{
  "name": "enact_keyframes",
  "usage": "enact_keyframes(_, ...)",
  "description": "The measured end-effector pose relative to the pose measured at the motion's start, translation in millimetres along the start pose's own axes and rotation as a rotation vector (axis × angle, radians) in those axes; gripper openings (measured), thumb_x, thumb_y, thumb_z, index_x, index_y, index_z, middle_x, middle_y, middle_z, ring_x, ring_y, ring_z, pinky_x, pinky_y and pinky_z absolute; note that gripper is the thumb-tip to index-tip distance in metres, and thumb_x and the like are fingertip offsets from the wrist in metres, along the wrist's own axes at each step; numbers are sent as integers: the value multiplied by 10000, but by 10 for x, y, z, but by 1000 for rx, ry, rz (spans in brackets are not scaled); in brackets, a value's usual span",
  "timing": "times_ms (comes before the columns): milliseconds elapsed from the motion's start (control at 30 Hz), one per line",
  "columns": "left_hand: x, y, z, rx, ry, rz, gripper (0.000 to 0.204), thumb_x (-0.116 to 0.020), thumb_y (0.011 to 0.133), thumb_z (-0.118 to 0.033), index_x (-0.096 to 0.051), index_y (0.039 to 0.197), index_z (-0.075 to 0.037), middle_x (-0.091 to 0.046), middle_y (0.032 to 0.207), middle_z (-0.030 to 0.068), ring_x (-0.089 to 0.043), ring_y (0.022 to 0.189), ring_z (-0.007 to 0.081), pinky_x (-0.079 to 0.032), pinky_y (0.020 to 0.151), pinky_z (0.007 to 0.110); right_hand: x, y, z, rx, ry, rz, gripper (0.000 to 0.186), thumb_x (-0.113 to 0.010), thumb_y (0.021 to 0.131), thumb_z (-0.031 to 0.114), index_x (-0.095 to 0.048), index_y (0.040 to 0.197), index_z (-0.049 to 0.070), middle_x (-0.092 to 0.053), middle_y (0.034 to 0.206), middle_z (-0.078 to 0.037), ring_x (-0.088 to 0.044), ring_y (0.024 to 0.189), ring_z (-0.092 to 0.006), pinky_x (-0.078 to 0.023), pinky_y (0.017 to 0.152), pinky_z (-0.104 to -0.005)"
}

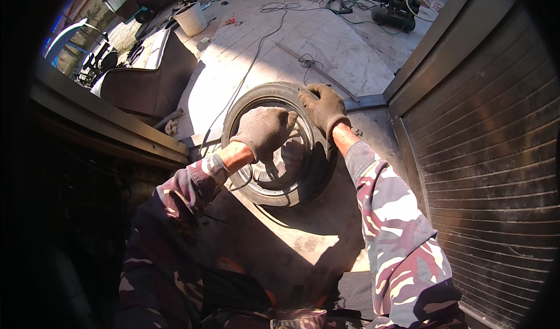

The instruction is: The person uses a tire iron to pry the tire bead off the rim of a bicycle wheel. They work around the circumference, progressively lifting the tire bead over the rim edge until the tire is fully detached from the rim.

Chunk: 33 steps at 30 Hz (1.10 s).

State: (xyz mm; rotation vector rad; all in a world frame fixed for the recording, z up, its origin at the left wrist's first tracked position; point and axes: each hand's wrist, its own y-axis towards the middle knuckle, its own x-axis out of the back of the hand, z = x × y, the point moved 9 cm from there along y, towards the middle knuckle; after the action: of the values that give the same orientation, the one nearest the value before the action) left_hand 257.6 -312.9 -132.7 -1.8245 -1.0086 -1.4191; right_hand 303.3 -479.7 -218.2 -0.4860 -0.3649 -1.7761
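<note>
A worn black tyre (321, 174) on a wheel rim (291, 157) stands tilted in front of me, its hollow side facing up toward me. My left hand (265, 131), in a grey-brown work glove, is closed in a fist over the rim's opening. What its fingers hold, if anything, is hidden beneath the hand. My right hand (324, 106), gloved alike, grips the tyre's upper right edge with its fingers bent over the tread. A dark thin cable (242, 81) passes along the tyre's left side.
A ribbed metal shutter panel (490, 171) rises close on the right, and a metal frame (111, 125) on the left. Beyond lie a brown sheet-metal piece (146, 87), a white bucket (191, 20), a long thin bar (318, 69) and a black compressor (395, 11) with hoses.
</note>
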Motion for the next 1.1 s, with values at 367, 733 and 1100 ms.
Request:
enact_keyframes(367,195,-192,20,-193,30,-229,322,-734,1006,-398,-780,1042,-80,-720,927,159,-718,855,400,-557,766,509,1,23,-9,3,-20,-10,530,-803,911,451,-766,1314,110,-709,1384,-202,-677,1296,-366,-521,1122,-428)
enact_keyframes(733,35,-233,30,-211,146,-134,393,-713,1002,-432,-735,839,-75,-722,769,146,-715,703,398,-546,659,507,3,23,-4,-23,16,-3,536,-802,915,436,-756,1330,100,-706,1400,-200,-675,1307,-358,-519,1132,-422)
enact_keyframes(1100,-59,-293,61,-54,-242,-91,296,-729,1033,-354,-770,1151,-86,-746,935,151,-746,812,355,-572,730,475,20,15,15,5,-12,-11,527,-792,918,462,-769,1299,99,-727,1360,-197,-684,1284,-358,-521,1113,-428)
